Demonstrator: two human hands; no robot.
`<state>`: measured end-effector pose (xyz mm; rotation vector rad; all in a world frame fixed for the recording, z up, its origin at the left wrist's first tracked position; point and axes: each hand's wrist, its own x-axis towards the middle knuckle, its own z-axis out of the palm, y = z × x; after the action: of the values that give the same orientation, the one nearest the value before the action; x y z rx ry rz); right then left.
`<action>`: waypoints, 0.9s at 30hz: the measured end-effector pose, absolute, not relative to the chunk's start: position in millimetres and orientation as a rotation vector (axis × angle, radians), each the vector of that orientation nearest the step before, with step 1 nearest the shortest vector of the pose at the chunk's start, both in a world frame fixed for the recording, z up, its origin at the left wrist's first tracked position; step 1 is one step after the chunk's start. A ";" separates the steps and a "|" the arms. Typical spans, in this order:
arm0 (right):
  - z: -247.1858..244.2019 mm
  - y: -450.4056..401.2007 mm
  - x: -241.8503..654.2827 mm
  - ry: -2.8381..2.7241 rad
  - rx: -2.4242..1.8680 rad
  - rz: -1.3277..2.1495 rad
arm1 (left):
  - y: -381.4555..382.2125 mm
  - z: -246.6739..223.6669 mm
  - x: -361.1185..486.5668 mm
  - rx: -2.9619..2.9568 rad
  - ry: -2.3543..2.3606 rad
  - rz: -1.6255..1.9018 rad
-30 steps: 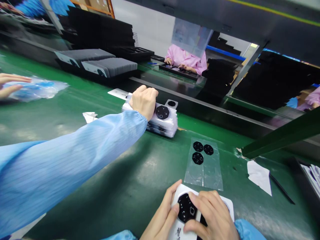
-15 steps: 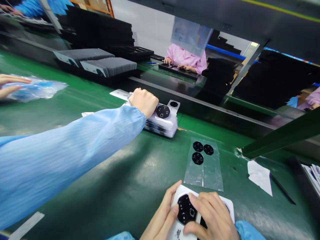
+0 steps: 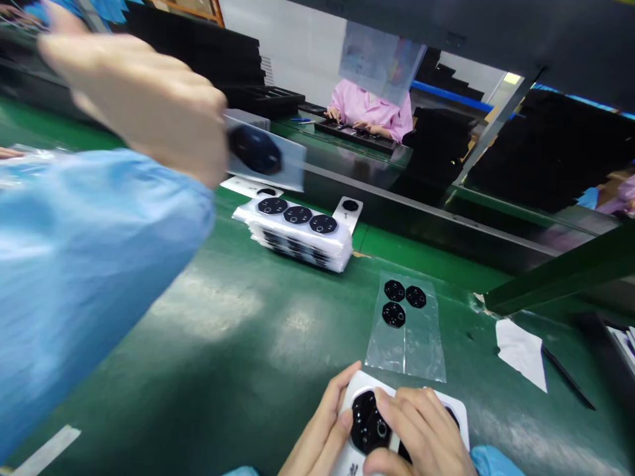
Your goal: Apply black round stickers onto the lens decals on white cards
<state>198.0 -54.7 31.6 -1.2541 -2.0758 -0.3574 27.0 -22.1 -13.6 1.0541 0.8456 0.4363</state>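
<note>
At the bottom of the head view, my left hand (image 3: 325, 423) grips the left edge of a white round-cornered panel (image 3: 354, 387). On its face lies a black octagonal lens plate (image 3: 368, 426) with small holes and a ring. My left thumb touches the plate's left edge. The fingers of my right hand (image 3: 426, 433) are bent and press on the plate's right side. Beneath my right hand sits a second white panel (image 3: 459, 413) with a dark round area, mostly covered. Just beyond my hands, a clear plastic sheet (image 3: 421, 347) carries three black octagonal plates (image 3: 394, 291).
A co-worker's blue-sleeved arm (image 3: 99, 264) reaches across the left, holding a blurred panel (image 3: 288, 158). A stack of plastic sheets (image 3: 302, 238) with black plates stands mid-table. White paper (image 3: 520, 354) and a black stick (image 3: 568, 377) lie right, near a green post (image 3: 560, 271).
The co-worker's hand has lifted from the stack and swung up and left with a panel, uncovering the plates on top. My hands have hardly moved on the white panel.
</note>
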 end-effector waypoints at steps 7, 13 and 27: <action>23.9 -60.0 203.1 -2.139 -1.269 -0.344 | -24.3 -11.3 28.6 1.037 0.826 0.527; 16.0 -66.5 206.6 -2.191 -1.286 -0.303 | -24.5 -5.0 28.9 1.036 0.848 0.491; 17.0 -64.8 206.0 -2.178 -1.281 -0.304 | -29.2 4.9 26.3 1.222 0.798 0.611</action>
<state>206.0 -64.8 17.0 -1.2813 -2.1779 -0.3036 26.3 -29.2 4.9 1.2223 0.7982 0.6107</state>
